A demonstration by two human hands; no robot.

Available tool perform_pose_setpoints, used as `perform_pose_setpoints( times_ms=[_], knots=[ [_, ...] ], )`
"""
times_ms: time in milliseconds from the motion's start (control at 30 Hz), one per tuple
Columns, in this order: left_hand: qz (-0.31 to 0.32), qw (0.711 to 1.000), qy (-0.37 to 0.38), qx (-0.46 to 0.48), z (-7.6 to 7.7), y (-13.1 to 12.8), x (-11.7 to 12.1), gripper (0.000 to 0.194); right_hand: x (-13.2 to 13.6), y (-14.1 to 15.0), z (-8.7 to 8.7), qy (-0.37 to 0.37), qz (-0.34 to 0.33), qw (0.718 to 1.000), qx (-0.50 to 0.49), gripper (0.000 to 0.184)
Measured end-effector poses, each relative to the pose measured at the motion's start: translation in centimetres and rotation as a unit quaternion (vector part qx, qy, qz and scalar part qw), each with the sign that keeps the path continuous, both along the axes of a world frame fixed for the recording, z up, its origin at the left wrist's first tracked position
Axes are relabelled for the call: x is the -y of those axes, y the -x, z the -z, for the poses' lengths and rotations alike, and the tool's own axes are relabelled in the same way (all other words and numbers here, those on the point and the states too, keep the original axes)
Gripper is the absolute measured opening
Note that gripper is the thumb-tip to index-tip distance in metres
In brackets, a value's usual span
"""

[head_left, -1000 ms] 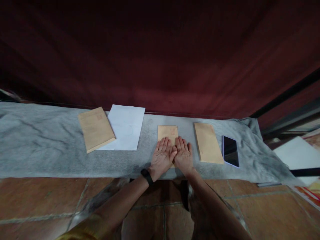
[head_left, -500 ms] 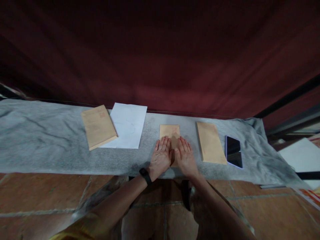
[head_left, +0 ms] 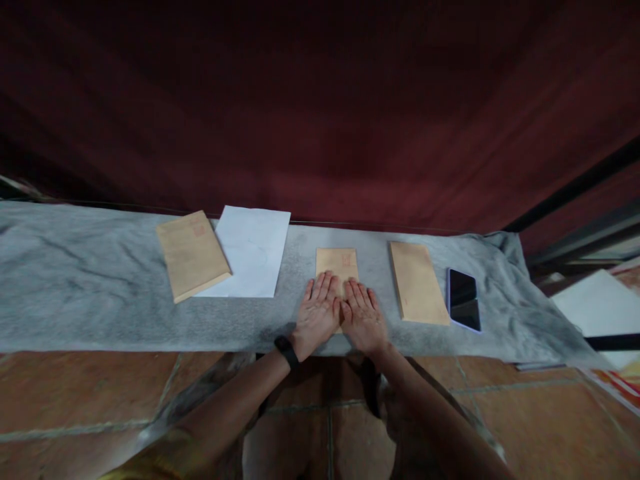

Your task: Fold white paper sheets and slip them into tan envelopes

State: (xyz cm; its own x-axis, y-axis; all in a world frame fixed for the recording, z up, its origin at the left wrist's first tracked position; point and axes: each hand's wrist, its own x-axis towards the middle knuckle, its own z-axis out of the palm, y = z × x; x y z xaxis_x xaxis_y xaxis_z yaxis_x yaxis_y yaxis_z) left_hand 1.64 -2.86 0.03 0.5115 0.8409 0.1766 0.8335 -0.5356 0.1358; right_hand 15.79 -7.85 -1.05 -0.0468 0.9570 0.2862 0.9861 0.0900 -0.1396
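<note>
A brown paper envelope (head_left: 334,259) with a red printed mark lies in front of me on the grey cloth (head_left: 120,320). My left hand (head_left: 318,312), with a black band on its wrist, rests palm down on the envelope's lower left, fingers stretched out. Beside it my right hand (head_left: 365,319) lies flat over the lower right part, fingers also extended. The thumbs nearly meet in the middle. Most of the envelope's lower half is hidden under both hands.
To the left, another brown envelope (head_left: 193,257) overlaps a white sheet of paper (head_left: 255,250). On the right lie a third brown envelope (head_left: 419,283) and a phone (head_left: 463,300) with a purple edge. A dark red curtain (head_left: 320,133) hangs behind the cloth-covered surface.
My right hand has come slightly left and closer to my left hand, now lying flatter on the envelope. The whole view has shifted a little.
</note>
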Motion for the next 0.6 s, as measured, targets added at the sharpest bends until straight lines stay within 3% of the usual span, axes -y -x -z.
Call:
perform_pose_setpoints(
  times_ms=[233,600],
  knots=[
    [-0.019,1.000,-0.003,-0.002,-0.5,0.7,-0.1,0.059,-0.1,-0.6,0.1,-0.029,0.001,1.000,-0.002,0.055],
    [-0.054,0.999,-0.004,-0.005,-0.3,1.1,-0.4,0.061,-0.2,-1.4,0.0,-0.011,0.015,1.000,0.001,0.056]
  ],
)
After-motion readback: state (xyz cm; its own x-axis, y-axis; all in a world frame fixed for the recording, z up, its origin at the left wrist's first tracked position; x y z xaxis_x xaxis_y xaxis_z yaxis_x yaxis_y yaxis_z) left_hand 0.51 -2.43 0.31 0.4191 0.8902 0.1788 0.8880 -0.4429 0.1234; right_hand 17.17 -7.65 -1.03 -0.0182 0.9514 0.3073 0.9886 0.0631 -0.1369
